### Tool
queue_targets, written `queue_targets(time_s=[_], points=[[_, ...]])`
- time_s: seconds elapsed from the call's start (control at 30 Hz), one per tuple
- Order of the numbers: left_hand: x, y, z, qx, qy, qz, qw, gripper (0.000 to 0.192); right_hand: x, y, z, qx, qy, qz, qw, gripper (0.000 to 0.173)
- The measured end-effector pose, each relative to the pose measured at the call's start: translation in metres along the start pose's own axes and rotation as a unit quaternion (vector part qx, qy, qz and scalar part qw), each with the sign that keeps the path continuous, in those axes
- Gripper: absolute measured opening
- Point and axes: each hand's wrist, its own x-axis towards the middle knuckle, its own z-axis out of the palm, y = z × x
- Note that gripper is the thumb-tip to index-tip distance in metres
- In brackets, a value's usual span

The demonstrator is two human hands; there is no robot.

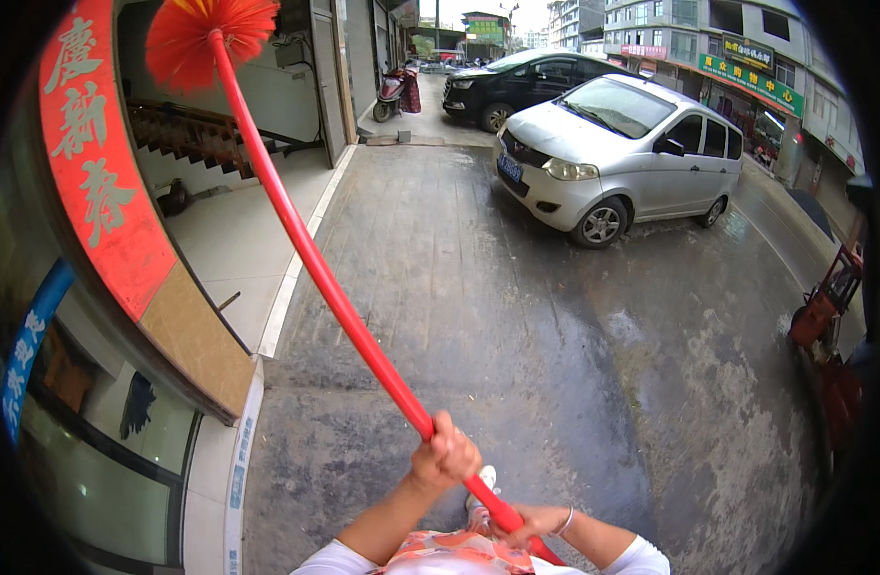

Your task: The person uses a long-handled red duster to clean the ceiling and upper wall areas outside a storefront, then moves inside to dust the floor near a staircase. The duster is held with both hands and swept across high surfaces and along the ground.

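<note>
A long red pole (332, 287) runs from low in front of my body up to the left. On its far end is a round red bristle brush head (195, 50), raised beside the doorway and cut off by the picture's top edge. My left hand (447, 454) is wrapped around the pole at mid-height. Lower down, near my waist, my right hand (529, 525) grips the same pole, with a bracelet (568, 519) on that wrist. Below the hands a patterned orange and white garment (454, 550) and one pale shoe (483, 481) show.
At left stand a glass shopfront (102, 460) and a pillar with a red banner (95, 144); a staircase (188, 136) lies inside the doorway. Wet concrete (440, 302) stretches ahead. A silver van (619, 151), a black car (533, 79) and a scooter (391, 93) are parked there.
</note>
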Motion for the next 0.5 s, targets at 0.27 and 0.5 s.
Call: queue_targets(time_s=[0.27, 0.5], points=[[0.139, 0.0, -0.153, 0.279, 0.404, 0.067, 0.868, 0.016, 0.078, -0.088, -0.194, -0.362, 0.447, -0.11, 0.811, 0.028], [0.232, 0.044, -0.244, 0.115, 0.027, -0.025, 0.993, 0.025, 0.092, -0.191, -0.354, -0.034, -0.148, -0.014, 0.988, 0.025]])
